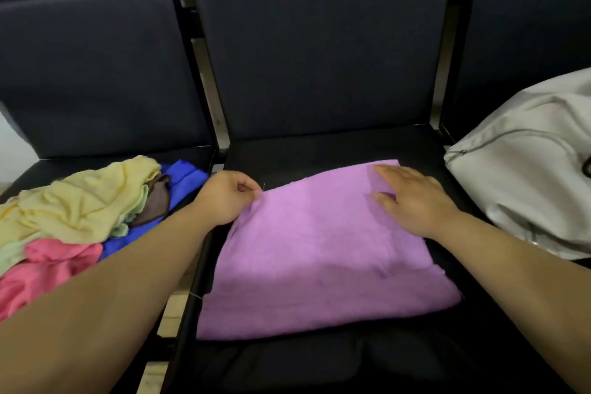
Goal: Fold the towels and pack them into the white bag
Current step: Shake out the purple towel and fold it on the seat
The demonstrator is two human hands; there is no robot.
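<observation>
A purple towel (319,253) lies spread flat on the middle chair seat (319,147). My left hand (224,197) pinches its far left corner between thumb and fingers. My right hand (412,198) rests flat on the towel's far right part, fingers straight and pointing left. The white bag (524,170) sits slumped on the chair to the right, its zipper showing. A heap of unfolded towels (80,211) in yellow, pink, blue, brown and pale green lies on the left chair.
Three dark padded chairs stand side by side, with black metal frame posts (198,74) between them. A narrow gap with light floor (172,313) shows between the left and middle seats.
</observation>
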